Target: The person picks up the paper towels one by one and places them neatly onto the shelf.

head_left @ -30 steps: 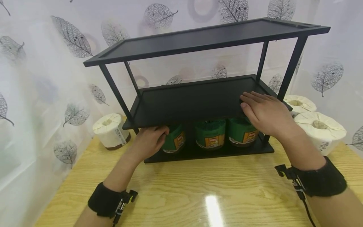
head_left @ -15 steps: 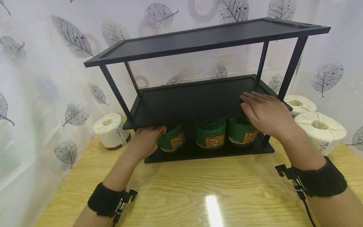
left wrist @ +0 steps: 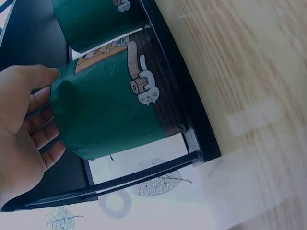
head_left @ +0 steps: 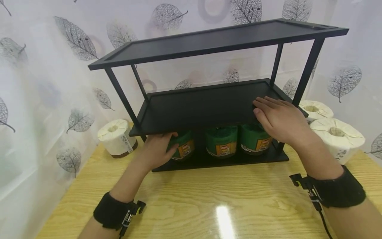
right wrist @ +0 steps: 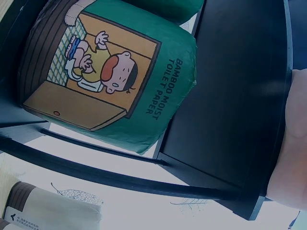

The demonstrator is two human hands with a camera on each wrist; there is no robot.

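My left hand (head_left: 156,149) reaches under the middle shelf of a black rack (head_left: 209,103). In the left wrist view its thumb and loosely bent fingertips lie at the top end of a green-wrapped toilet paper roll (left wrist: 105,105). That roll (head_left: 183,146) stands upright on the bottom shelf, leftmost of three; the middle roll (head_left: 221,142) and the right roll (head_left: 256,139) stand beside it. My right hand (head_left: 279,119) rests with straight fingers on the middle shelf near its right front corner. The right roll's picture label (right wrist: 100,67) faces the right wrist view.
A cream-wrapped roll (head_left: 116,137) stands on the wooden table (head_left: 191,199) left of the rack. Two more cream rolls, a front one (head_left: 337,136) and a rear one (head_left: 314,109), stand to its right. A leaf-patterned sheet (head_left: 74,86) hangs behind.
The left green roll has shifted slightly left. My left hand moved a little left, then back, and its thumb is now spread away from the fingers. The right hand has stayed in place.
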